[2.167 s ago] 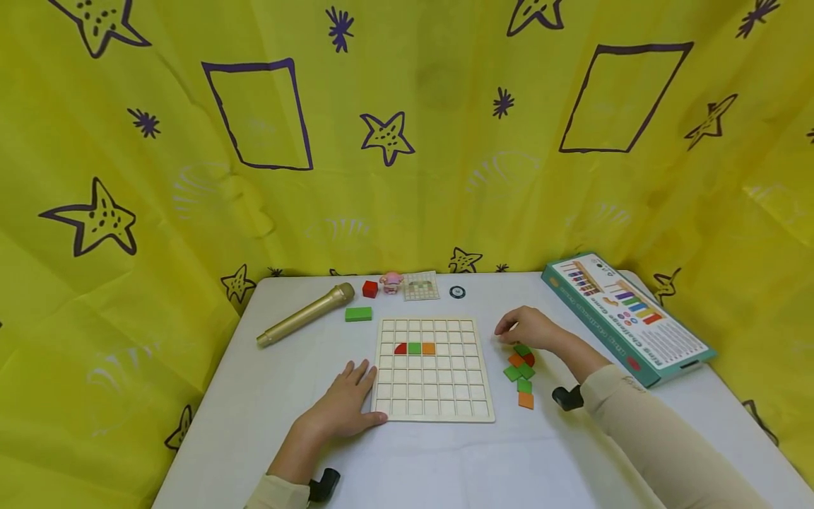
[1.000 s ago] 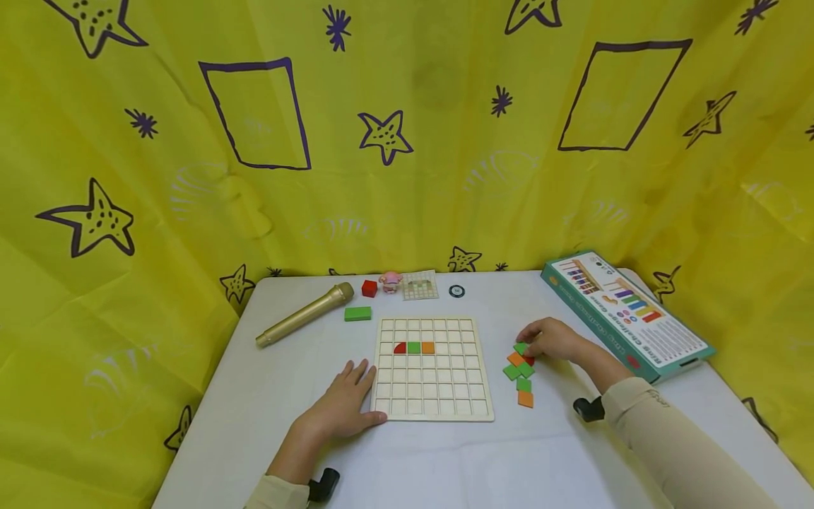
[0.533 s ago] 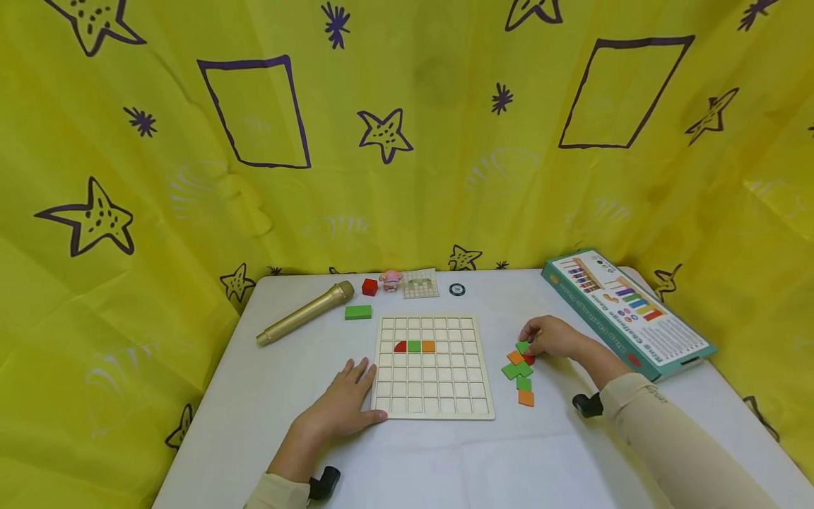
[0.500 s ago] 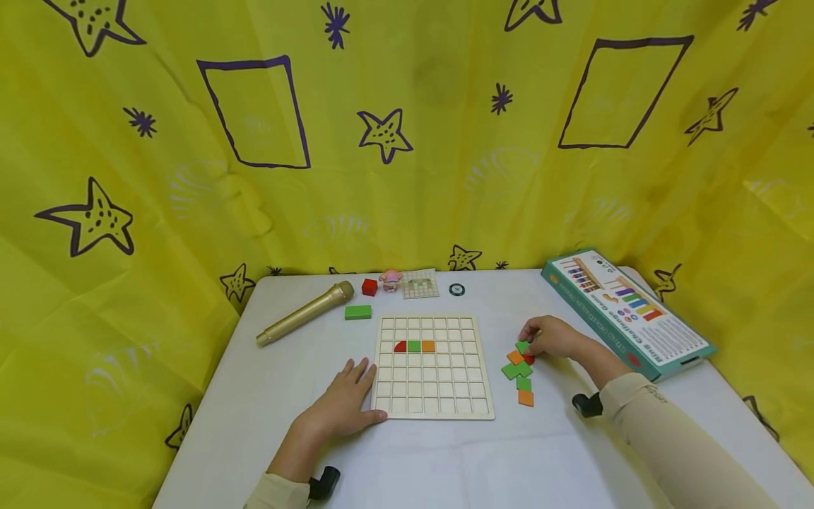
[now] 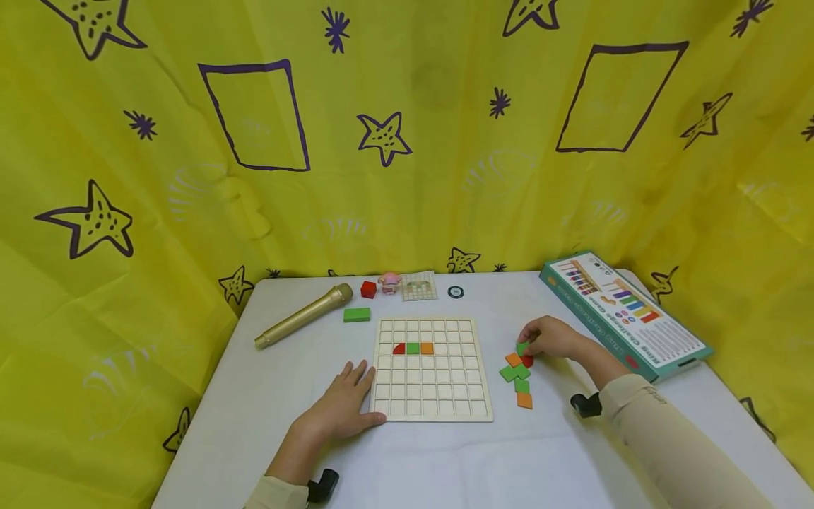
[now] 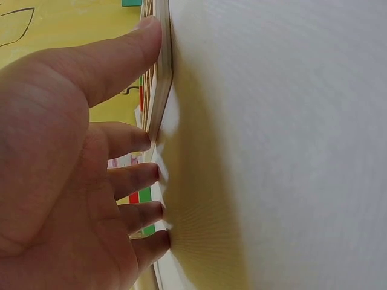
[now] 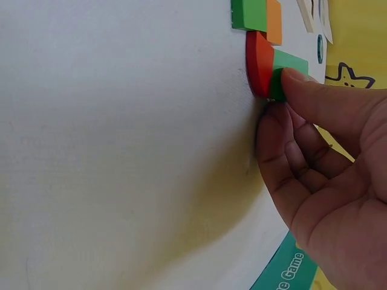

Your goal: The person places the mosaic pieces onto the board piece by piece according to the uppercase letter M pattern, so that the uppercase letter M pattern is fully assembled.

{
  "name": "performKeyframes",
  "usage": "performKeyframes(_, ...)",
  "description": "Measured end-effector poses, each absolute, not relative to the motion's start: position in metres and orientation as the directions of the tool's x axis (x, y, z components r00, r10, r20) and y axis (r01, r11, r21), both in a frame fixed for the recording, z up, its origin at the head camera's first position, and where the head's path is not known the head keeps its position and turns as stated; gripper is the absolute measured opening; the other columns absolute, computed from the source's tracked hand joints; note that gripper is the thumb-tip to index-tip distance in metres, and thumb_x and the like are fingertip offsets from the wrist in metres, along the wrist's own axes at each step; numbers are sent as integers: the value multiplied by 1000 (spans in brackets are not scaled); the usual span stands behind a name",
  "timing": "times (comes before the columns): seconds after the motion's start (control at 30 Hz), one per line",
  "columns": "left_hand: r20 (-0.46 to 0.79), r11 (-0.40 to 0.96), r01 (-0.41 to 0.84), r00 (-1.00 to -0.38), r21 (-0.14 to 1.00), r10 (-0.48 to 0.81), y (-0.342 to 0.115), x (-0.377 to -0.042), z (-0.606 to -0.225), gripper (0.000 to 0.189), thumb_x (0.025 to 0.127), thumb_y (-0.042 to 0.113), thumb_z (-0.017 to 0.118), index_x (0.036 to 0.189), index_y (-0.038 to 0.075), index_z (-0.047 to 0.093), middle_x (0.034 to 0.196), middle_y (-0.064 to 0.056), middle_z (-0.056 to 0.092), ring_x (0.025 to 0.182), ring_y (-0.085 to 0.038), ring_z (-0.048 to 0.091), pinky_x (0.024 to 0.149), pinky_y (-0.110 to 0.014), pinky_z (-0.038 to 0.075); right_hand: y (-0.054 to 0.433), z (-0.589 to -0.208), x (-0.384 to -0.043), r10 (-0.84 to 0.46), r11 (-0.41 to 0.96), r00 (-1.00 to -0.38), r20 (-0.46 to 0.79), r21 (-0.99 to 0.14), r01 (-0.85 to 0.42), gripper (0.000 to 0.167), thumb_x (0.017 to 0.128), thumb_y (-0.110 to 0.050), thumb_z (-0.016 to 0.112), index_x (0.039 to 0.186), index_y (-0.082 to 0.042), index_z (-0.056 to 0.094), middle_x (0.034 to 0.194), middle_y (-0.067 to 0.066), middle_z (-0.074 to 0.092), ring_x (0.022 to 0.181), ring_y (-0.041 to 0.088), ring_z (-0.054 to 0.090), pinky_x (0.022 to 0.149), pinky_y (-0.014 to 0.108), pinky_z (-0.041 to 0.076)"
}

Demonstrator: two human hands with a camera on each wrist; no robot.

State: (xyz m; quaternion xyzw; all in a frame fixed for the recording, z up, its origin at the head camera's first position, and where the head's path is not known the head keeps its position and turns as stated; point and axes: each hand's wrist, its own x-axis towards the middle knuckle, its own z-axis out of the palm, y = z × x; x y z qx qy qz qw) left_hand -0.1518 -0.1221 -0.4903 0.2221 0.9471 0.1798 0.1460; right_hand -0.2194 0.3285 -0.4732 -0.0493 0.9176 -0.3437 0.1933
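Note:
In the head view, a pale square grid board point(image 5: 435, 390) lies mid-table, with a red quarter-round tile point(image 5: 399, 349), a green tile point(image 5: 413, 348) and an orange tile point(image 5: 427, 348) side by side in its cells. My left hand point(image 5: 343, 403) rests at the board's left edge, fingers spread and thumb against the near corner. To the right of the board, my right hand point(image 5: 552, 338) is at the far end of a loose tile pile. Its thumb and curled index finger pinch a green square tile point(image 7: 291, 60), which sits against a red rounded tile point(image 7: 260, 63).
Loose green and orange tiles point(image 5: 524, 401) trail toward me from the right hand. Behind the board are a green block point(image 5: 357, 315), red cube point(image 5: 369, 290), pink figurine point(image 5: 390, 283), pattern card point(image 5: 418, 286) and round token point(image 5: 456, 292). A gold microphone point(image 5: 304, 317) lies left, a game box point(image 5: 626, 314) right.
From hovering over the pile's far left side, my right hand has shifted right and come down onto the green tile, then stayed almost still. The left hand keeps its place.

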Motion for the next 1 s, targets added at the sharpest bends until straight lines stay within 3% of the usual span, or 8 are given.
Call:
performKeyframes(0.63,-207,842,349,-863,412,460,-121,-152,-490,92,86,51,74,155,3,37,162,-19,27,150,-44,15,118,-59,23,316,-457,-226,-244,708,-933,-264,-706,15,12,93,-2,67,104,2,70,96,7,68,83,20,57,76,33,52)
performKeyframes(1.0,-198,831,369,-855,416,479,-123,-151,-492,90,88,50,73,154,0,36,162,-21,26,150,-45,16,118,-58,22,298,-452,-236,-260,705,-930,-258,-710,0,11,93,-3,67,103,1,70,91,6,68,80,21,58,77,36,54)
